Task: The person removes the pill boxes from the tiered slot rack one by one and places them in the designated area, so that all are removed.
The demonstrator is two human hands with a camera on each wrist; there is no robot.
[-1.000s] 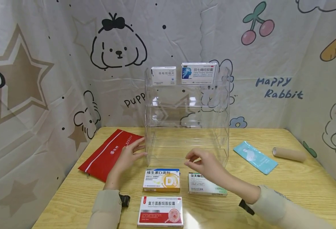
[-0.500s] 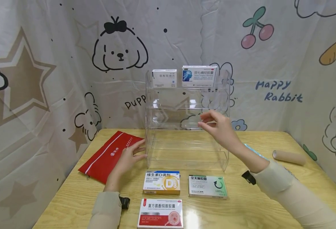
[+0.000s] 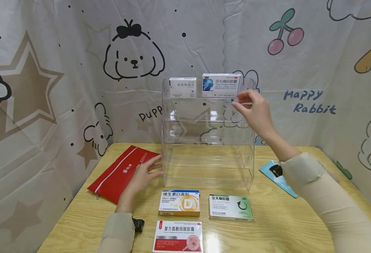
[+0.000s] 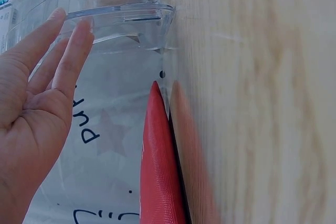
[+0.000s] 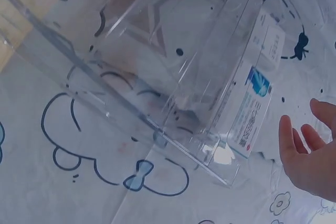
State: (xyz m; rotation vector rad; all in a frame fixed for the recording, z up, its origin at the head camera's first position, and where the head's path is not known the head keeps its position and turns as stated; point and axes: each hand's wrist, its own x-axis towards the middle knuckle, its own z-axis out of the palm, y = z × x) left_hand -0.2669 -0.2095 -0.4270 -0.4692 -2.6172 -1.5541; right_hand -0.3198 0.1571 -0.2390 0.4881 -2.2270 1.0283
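Note:
A clear acrylic rack (image 3: pixel 208 121) with stepped shelves stands on the table. Its top shelf bears a small white medicine box (image 3: pixel 183 87) and a larger medicine box with a blue head picture (image 3: pixel 221 85). My right hand (image 3: pixel 254 109) is raised at the larger box's lower right corner in the head view. In the right wrist view, its bent fingers (image 5: pixel 286 135) are apart from that box and hold nothing. Low on the rack's left side, my left hand (image 3: pixel 144 175) has extended fingertips (image 4: pixel 81 32) right at the clear edge.
In front of the rack lie an orange vitamin D box (image 3: pixel 179 203), a green-and-white capsule box (image 3: pixel 230 208) and a red-and-white capsule box (image 3: pixel 178 237). A red zip pouch (image 3: pixel 122 172) is at left. The right forearm partly covers a light blue packet (image 3: pixel 281 182).
My right hand has risen from above the green-and-white capsule box to the rack's top shelf. That box now shows fully. My left hand stays at the rack's side.

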